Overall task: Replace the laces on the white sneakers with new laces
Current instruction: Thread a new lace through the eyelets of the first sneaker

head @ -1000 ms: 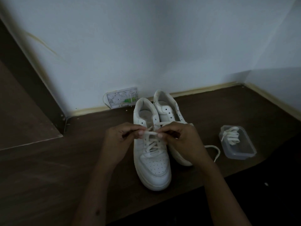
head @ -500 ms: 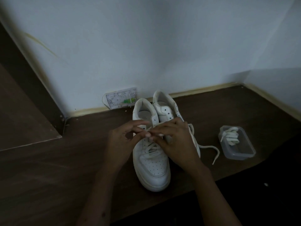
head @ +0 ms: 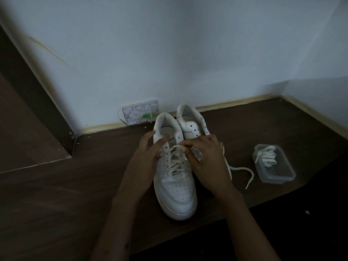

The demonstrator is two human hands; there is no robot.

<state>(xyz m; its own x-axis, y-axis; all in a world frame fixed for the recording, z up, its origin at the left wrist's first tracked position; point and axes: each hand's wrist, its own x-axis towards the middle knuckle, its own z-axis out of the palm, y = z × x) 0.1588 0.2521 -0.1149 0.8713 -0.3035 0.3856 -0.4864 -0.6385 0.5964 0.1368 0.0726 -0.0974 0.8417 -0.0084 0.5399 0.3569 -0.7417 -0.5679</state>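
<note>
While half-threaded, cream lace point(head: 176, 162) criss-crossed.

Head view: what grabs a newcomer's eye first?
The pair of white sneakers at centre on the dark wooden surface, heels toward the wall. The right hand pinches a lace end over the nearer sneaker; the left hand rests open beside it. To the right, a clear container holds a folded lace.
</note>
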